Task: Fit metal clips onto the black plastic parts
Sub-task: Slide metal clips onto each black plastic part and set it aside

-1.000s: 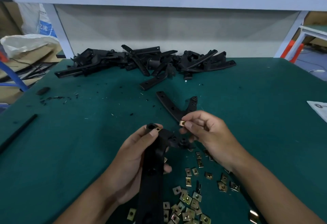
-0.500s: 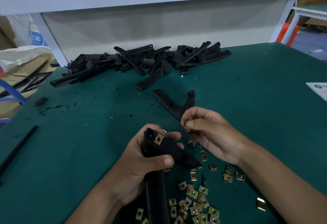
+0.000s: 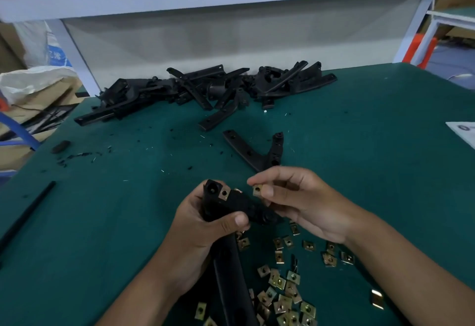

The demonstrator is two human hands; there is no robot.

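Two hands work at the lower centre of the frame, above a green table (image 3: pixel 372 145). The left hand (image 3: pixel 200 228) grips a black plastic part (image 3: pixel 231 210), with the thumb curled across its front and the fingers wrapped behind. One fitted clip (image 3: pixel 224 193) already sits on the upper end of this part, next to a round socket. The long body of the part runs down to the bottom edge of the frame, between the two forearms.

The right hand (image 3: pixel 298 202) pinches a single metal clip (image 3: pixel 257 190) between thumb and forefinger, just beside the upper end of the part but not touching it (the other fingers are loosely curled).

Many loose clips (image 3: pixel 285 289) lie scattered on the table at the lower centre and lower right, below the hands. A Y-shaped black part (image 3: pixel 259 154) lies flat just above the right hand. A pile of black parts (image 3: pixel 205 89) stretches along the far edge of the table, in the upper centre. Small black shavings (image 3: pixel 77 157) are spread at the left.
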